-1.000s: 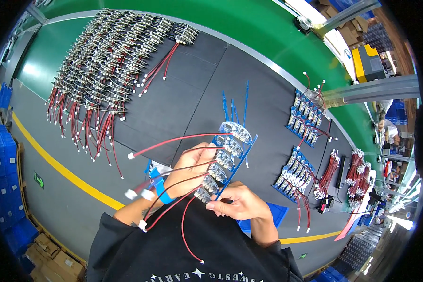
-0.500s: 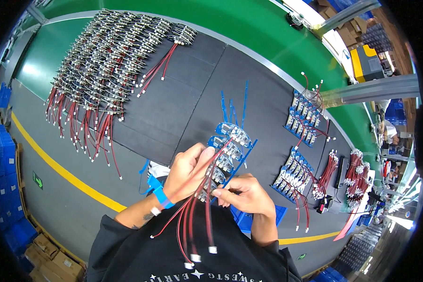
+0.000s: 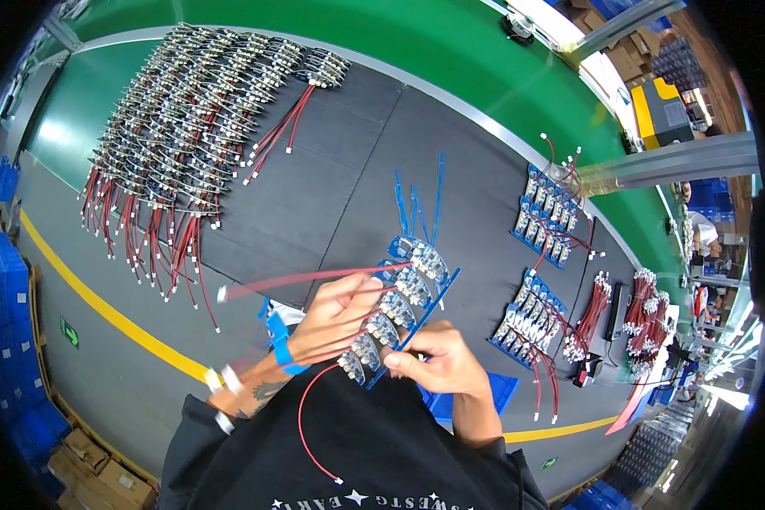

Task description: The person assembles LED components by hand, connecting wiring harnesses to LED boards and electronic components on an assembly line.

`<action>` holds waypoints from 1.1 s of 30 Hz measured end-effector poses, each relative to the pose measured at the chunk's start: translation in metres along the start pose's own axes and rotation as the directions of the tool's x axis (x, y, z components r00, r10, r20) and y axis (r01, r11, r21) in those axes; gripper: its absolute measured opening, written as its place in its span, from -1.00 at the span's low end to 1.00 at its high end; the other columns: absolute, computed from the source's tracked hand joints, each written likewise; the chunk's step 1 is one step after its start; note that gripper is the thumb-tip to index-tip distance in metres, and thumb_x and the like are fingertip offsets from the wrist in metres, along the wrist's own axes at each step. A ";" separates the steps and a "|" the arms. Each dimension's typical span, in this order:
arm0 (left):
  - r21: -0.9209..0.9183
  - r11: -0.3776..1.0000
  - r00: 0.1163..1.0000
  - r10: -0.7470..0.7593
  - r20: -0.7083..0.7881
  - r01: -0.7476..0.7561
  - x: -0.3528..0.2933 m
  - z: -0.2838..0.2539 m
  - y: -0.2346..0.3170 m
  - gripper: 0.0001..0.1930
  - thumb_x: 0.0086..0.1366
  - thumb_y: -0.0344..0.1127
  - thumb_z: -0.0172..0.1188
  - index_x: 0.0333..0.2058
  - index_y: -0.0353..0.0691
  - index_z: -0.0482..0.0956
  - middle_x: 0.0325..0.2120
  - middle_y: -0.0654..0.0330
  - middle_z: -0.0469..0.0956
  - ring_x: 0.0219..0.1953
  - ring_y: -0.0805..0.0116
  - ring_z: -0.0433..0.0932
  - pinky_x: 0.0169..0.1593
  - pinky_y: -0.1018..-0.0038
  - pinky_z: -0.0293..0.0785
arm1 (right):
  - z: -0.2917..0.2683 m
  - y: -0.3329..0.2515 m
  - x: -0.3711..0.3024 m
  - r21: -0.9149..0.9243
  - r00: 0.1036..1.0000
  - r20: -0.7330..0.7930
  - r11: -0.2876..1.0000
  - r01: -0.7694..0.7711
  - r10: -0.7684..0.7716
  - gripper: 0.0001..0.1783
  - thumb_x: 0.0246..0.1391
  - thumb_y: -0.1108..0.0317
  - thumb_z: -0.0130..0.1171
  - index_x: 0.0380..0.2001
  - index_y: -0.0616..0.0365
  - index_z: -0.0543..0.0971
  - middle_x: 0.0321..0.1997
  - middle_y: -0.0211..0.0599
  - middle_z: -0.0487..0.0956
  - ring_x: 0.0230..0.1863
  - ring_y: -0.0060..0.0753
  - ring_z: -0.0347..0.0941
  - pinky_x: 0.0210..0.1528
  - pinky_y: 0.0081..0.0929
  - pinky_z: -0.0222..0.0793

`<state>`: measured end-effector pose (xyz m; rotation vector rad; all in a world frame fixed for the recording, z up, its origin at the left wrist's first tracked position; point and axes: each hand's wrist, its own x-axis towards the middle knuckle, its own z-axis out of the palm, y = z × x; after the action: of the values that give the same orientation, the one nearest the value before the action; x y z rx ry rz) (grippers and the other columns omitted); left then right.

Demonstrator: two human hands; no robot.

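A panel of joined small circuit boards (image 3: 397,308) is held at a slant in front of my chest. My left hand (image 3: 330,321), with a blue wrist strap (image 3: 279,342), grips the panel's left side; some of its fingers are hidden behind the boards. Red wires (image 3: 310,275) with white plugs run from the boards across that hand and forearm, blurred by motion. One more wire (image 3: 301,416) hangs in a curve over my black shirt. The thumb and fingers of my right hand (image 3: 444,364) pinch the lower part of the blue edge strip (image 3: 438,293) along the panel's right side.
Loose blue strips (image 3: 439,195) lie on the black mat (image 3: 348,161). Rows of wired boards (image 3: 187,110) cover the far left. On the right lie two blue board panels (image 3: 529,319), red wire bundles (image 3: 599,306) and a black bar-shaped device (image 3: 617,313). A blue bin (image 3: 493,398) stands below.
The red wires have swung from hanging down over the shirt to lying leftward across my left hand and forearm, uncovering the lower boards. Both hands keep their hold on the panel.
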<state>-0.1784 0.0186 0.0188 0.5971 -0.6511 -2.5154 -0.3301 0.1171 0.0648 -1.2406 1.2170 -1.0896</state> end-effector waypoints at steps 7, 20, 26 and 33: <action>0.575 0.818 0.995 0.073 -0.066 -0.022 -0.002 0.011 0.020 -0.67 0.43 -0.19 -0.01 -0.46 -0.30 0.45 -0.63 0.41 0.39 -0.51 0.73 0.28 -0.49 0.63 0.25 | -0.013 -0.006 0.004 -0.023 0.993 0.028 0.993 -0.115 0.116 -0.78 0.07 0.41 0.26 -0.61 0.25 0.56 -0.72 -0.32 0.52 -0.71 -0.55 0.42 -0.67 -0.53 0.21; 0.715 0.699 0.998 0.062 -0.029 -0.023 -0.003 0.015 0.027 -0.64 0.40 -0.18 0.02 -0.51 -0.33 0.44 -0.71 0.36 0.41 -0.59 0.73 0.25 -0.59 0.57 0.19 | -0.009 -0.009 0.003 -0.049 0.997 0.048 0.997 -0.054 0.056 -0.80 0.07 0.42 0.26 -0.59 0.25 0.59 -0.71 -0.32 0.55 -0.68 -0.49 0.47 -0.63 -0.53 0.27; 0.652 0.751 0.995 0.095 0.043 -0.099 -0.003 0.018 0.026 -0.70 0.43 -0.23 -0.03 -0.45 -0.31 0.41 -0.63 0.34 0.47 -0.53 0.73 0.30 -0.53 0.60 0.27 | -0.010 -0.011 0.000 -0.047 0.997 0.046 0.997 -0.059 0.061 -0.84 0.05 0.45 0.27 -0.57 0.26 0.60 -0.71 -0.34 0.55 -0.67 -0.51 0.49 -0.63 -0.55 0.27; -0.004 0.930 0.930 -0.367 -0.033 0.367 -0.001 0.021 0.031 -0.76 0.43 -0.22 -0.02 -0.13 -0.26 0.48 -0.39 0.33 0.53 -0.42 0.71 0.44 -0.44 0.67 0.37 | -0.009 -0.003 -0.003 0.127 0.992 0.127 0.992 -0.016 0.000 -0.90 0.10 0.47 0.22 -0.39 0.32 0.63 -0.58 -0.28 0.59 -0.57 -0.54 0.51 -0.54 -0.56 0.36</action>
<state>-0.1782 0.0019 0.0518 0.8257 -0.5723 -2.8414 -0.3388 0.1190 0.0680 -1.1872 1.0387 -1.0498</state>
